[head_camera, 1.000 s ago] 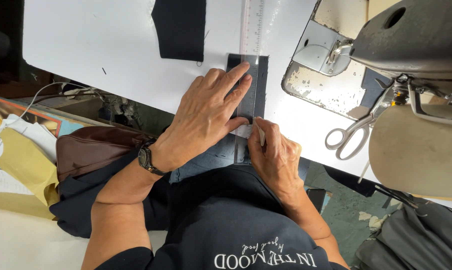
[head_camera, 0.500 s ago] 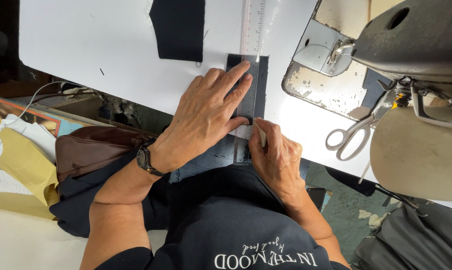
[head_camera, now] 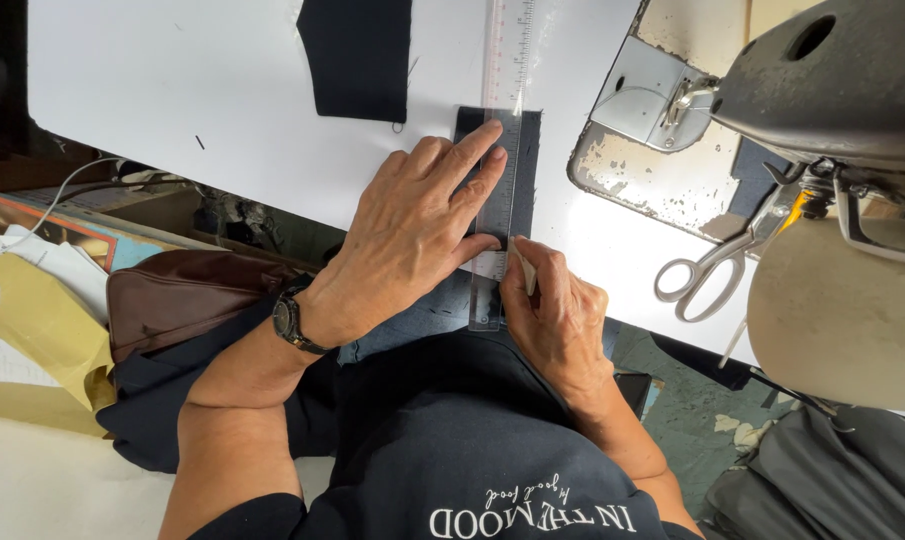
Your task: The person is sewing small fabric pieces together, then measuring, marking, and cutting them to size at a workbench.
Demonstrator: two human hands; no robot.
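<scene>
The white surface [head_camera: 172, 110] lies bare to the left of the hands, from its near edge up to the far side, so a hand could pass there freely. Straight ahead, a large dark fabric piece [head_camera: 357, 55] lies flat beyond the left hand [head_camera: 417, 235], and a clear ruler [head_camera: 502, 120] runs away from the near edge over a small dark fabric strip [head_camera: 527, 170]. To the right of the right hand [head_camera: 557, 315] the way narrows: a worn metal sewing machine bed [head_camera: 662, 170] sits near, scissors [head_camera: 707, 270] lie beside the near edge, and the dark machine head [head_camera: 832, 75] overhangs that corner.
</scene>
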